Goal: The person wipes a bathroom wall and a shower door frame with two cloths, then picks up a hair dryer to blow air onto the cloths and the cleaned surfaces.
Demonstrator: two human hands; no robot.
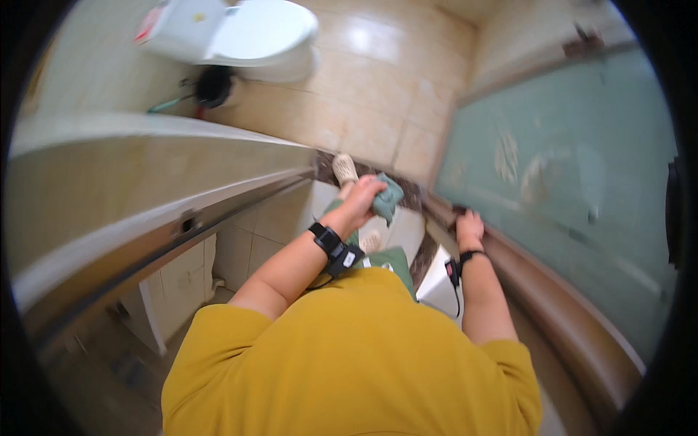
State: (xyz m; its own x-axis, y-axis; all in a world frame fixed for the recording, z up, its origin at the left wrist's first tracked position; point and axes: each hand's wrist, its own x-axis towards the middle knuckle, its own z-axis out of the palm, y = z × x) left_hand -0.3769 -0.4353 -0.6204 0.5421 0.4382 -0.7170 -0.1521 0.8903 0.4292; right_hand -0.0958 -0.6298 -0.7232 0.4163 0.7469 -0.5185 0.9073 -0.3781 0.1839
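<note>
A crumpled grey-green cloth (389, 198) is bunched in my left hand (360, 200), whose fingers are closed round it in front of my body. My right hand (470, 227) is at the brown-framed edge of a frosted glass door (545, 152) on the right. Its fingers curl at a small dark handle (459, 209) on that frame, partly hidden by the hand. Whitish smears show on the door's glass. Both wrists wear black bands with small devices.
Ahead, beyond a dark stone threshold (329, 166), lies a beige tiled floor (363, 109). A white toilet (265, 36) stands at the far left, with a black bin (214, 87) beside it. A door frame (167, 185) runs along my left. My feet straddle the threshold.
</note>
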